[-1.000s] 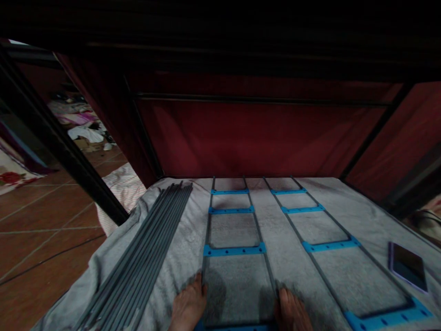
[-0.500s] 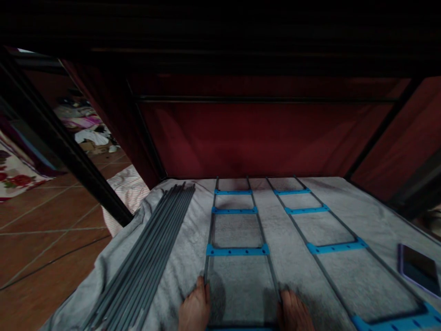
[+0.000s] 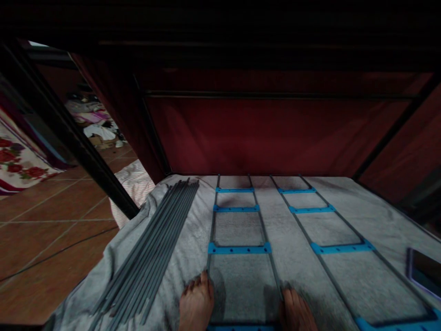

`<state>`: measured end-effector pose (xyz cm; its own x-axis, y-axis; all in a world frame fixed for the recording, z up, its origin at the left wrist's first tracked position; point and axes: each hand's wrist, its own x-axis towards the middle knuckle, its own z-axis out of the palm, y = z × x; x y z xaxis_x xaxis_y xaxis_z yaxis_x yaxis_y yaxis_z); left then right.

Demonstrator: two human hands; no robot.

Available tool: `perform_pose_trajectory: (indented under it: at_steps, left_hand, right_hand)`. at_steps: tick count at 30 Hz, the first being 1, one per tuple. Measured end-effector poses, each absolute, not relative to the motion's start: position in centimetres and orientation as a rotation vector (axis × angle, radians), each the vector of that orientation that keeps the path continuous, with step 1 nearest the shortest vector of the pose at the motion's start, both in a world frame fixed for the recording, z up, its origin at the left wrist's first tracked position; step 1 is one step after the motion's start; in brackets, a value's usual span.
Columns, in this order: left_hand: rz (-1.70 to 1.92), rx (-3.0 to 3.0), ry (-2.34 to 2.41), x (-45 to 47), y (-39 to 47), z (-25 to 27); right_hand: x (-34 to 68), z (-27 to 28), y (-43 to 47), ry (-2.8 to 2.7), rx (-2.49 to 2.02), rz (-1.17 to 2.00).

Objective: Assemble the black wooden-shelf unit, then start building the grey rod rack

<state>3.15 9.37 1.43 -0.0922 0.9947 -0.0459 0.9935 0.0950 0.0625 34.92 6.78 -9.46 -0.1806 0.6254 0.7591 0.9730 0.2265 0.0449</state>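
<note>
A ladder-like frame (image 3: 240, 249) of thin grey rods joined by blue plastic crosspieces lies flat on a grey blanket (image 3: 186, 257). My left hand (image 3: 197, 301) is closed at its left rod, and my right hand (image 3: 296, 309) is closed at its right rod, both between the two nearest crosspieces. Part of each grip is hidden behind the fingers. To the right lies a second, similar blue-and-grey frame (image 3: 342, 248), which neither hand touches. A bundle of loose grey rods (image 3: 155, 248) lies to the left of my left hand.
A phone (image 3: 425, 271) lies on the blanket at the right. Dark posts (image 3: 93, 156) and a red fabric panel (image 3: 262, 133) bound the surface. On the tiled floor (image 3: 58, 239) runs a cable (image 3: 62, 250). Clothes (image 3: 99, 131) are heaped at the far left.
The view has shifted slightly left, so things appear a little further right. Both hands stay at the side rods of the same frame, which lies as before.
</note>
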Motion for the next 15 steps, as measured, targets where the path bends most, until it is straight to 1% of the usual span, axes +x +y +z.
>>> perform_pose_trajectory:
  at_steps: [7, 12, 15]
  left_hand:
    - [0.005, 2.021, 2.287, 3.1, 9.7, 1.3]
    - [0.042, 2.002, 2.285, 3.0, 9.7, 1.4]
    - [0.024, 1.88, 2.281, 2.4, 9.9, 2.0]
  right_hand:
    - [35.6, -8.8, 6.6, -2.075, -1.487, -0.518]
    - [35.9, -8.4, 6.9, -2.053, -1.454, -0.406]
    - [35.7, -7.5, 6.9, -2.019, -1.492, -0.249]
